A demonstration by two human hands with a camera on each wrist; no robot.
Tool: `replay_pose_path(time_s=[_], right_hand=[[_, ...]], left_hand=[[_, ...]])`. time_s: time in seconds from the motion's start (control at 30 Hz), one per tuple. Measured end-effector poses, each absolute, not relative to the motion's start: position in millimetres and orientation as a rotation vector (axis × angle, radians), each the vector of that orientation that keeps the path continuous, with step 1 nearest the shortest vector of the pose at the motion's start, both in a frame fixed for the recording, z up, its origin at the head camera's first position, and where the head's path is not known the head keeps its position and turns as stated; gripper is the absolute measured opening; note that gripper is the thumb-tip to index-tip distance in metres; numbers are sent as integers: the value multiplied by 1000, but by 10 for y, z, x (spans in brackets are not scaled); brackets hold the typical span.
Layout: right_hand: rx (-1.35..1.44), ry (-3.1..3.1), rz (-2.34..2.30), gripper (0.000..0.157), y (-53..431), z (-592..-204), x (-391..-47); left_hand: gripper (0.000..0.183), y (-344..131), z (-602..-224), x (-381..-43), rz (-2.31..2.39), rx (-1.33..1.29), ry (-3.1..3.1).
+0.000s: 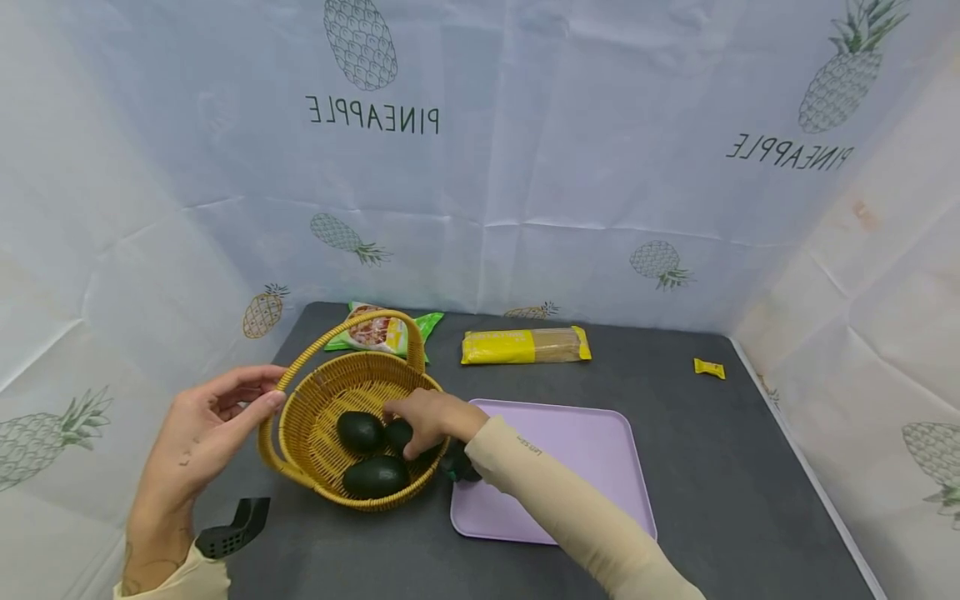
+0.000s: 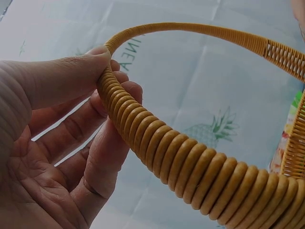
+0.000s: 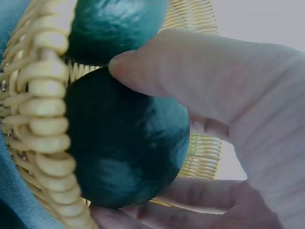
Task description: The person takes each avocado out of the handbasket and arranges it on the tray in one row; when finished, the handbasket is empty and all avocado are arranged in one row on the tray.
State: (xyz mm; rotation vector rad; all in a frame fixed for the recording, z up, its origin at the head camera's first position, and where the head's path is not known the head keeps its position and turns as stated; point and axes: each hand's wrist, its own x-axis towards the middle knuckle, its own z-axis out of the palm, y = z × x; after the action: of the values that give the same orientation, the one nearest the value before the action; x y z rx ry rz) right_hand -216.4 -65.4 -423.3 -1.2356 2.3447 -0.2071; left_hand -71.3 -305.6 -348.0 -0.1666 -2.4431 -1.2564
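Observation:
A yellow woven basket (image 1: pixel 318 417) stands at the left of the table, its handle (image 1: pixel 375 314) arching over it. My left hand (image 1: pixel 198 429) pinches the side of that handle between thumb and fingertips, seen closely in the left wrist view. My right hand (image 1: pixel 431 419) reaches inside the basket and grips a dark green avocado (image 3: pixel 126 138), thumb on one side and fingers around the other. Two more avocados, one at the left (image 1: pixel 360 432) and one near the front rim (image 1: pixel 377 477), lie on the basket's bottom.
A lilac tray (image 1: pixel 577 433) lies right of the basket, with a dark green object (image 1: pixel 460 463) at its left edge, partly behind my right wrist. Along the back are a green food packet (image 1: pixel 378 332) and a yellow noodle packet (image 1: pixel 525 345). A small yellow wrapper (image 1: pixel 708 368) lies far right.

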Motion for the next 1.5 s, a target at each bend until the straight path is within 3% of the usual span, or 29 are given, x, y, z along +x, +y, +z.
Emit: replay_pose_path(time_s=[0.97,1.5], right_hand=[[-1271,2396,-717,57,-153,-3899,-2168],[-1087,2447,-927,57,228,-3821,-2188]], left_hand=[[29,-3032,-3482,-708,-1237,-156,-2446],[29,-3031,-3485,-708,-1246,-145,-2441]])
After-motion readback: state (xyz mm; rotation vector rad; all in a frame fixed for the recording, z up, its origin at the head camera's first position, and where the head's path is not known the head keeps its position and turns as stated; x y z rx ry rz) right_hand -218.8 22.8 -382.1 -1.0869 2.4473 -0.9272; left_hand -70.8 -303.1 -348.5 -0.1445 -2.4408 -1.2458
